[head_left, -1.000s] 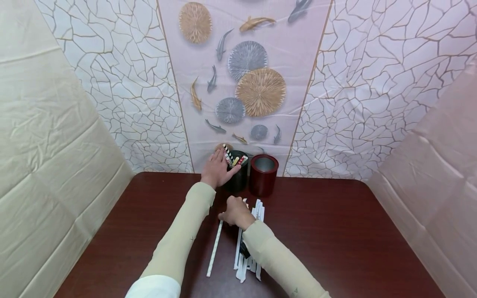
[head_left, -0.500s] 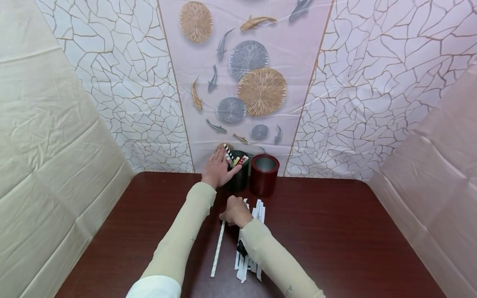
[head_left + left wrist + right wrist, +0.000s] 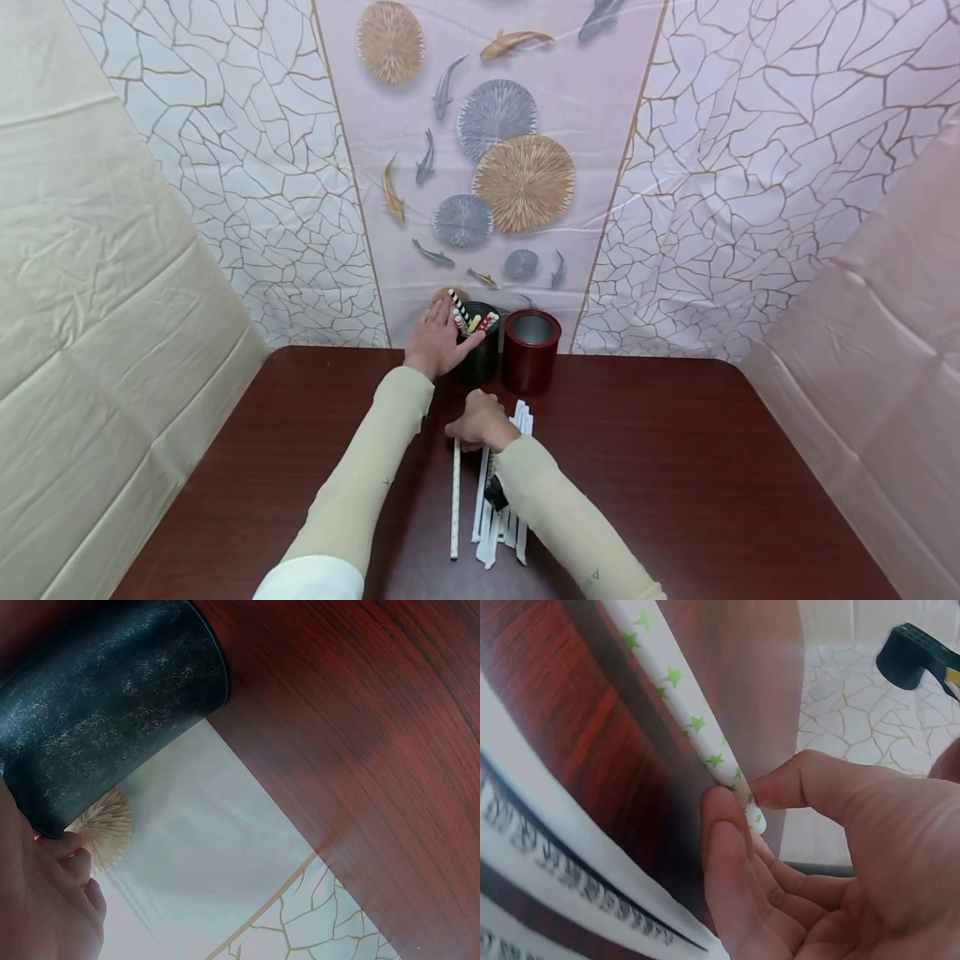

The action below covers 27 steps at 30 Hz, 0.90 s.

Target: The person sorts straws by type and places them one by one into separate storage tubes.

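Observation:
My right hand (image 3: 482,419) pinches the far end of a white paper straw (image 3: 455,508) between thumb and fingertips. In the right wrist view the straw (image 3: 697,724) shows green stars, its tip poking just past the thumb. On the table, the straw's length points toward the near edge. My left hand (image 3: 437,340) holds the black cup (image 3: 480,358) at its rim, thumb across the front and fingers along the left side. Patterned paper straws (image 3: 475,321) stand in that cup, one striped black and white. In the left wrist view the cup's dark wall (image 3: 120,705) lies beside the fingers.
A dark red cup (image 3: 531,358) stands right of the black one, with a grey inside. Several white paper-wrapped sticks (image 3: 491,533) lie in a bundle beneath the right wrist. A patterned wall cloth (image 3: 525,183) rises behind the brown table (image 3: 675,467).
The straw's near end has swung to the right, so it now lies nearly straight toward the near edge. My right hand has shifted slightly right. The left hand stays at the cup.

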### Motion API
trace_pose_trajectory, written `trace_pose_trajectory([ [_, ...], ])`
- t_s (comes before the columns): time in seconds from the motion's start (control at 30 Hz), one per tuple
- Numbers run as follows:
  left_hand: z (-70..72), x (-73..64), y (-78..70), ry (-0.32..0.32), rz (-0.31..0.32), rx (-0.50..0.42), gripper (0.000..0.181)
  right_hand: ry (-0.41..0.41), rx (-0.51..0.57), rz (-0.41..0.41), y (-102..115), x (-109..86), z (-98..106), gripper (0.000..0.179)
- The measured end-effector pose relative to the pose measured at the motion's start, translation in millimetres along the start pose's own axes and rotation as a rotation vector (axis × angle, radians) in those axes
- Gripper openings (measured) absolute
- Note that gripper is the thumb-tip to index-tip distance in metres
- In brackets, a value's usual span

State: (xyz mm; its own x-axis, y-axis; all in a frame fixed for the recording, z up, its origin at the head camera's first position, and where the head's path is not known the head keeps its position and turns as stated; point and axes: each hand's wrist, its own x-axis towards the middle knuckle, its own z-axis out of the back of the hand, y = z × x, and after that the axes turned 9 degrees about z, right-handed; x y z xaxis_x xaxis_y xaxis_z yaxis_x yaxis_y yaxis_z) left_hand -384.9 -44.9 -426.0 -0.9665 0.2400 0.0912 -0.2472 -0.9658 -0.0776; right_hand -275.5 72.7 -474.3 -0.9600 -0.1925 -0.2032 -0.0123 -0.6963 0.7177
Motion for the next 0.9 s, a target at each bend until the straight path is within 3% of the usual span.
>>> trace_pose_trajectory([
  [0.3,-1.8,-0.6,-1.1,0.004,0.007,0.010,0.099,-0.019,0.001,0.022,-7.2,-5.5,22.7,0.021],
  [0.47,-2.4,-0.3,-0.8,0.008,0.008,0.006,0.100,-0.035,-0.063,0.037,-5.7,-10.2,41.8,0.024],
  [0.9,1.4,-0.3,-0.1,0.019,0.008,0.015,0.101,-0.100,-0.204,0.179,22.5,-34.3,100.0,0.041],
])
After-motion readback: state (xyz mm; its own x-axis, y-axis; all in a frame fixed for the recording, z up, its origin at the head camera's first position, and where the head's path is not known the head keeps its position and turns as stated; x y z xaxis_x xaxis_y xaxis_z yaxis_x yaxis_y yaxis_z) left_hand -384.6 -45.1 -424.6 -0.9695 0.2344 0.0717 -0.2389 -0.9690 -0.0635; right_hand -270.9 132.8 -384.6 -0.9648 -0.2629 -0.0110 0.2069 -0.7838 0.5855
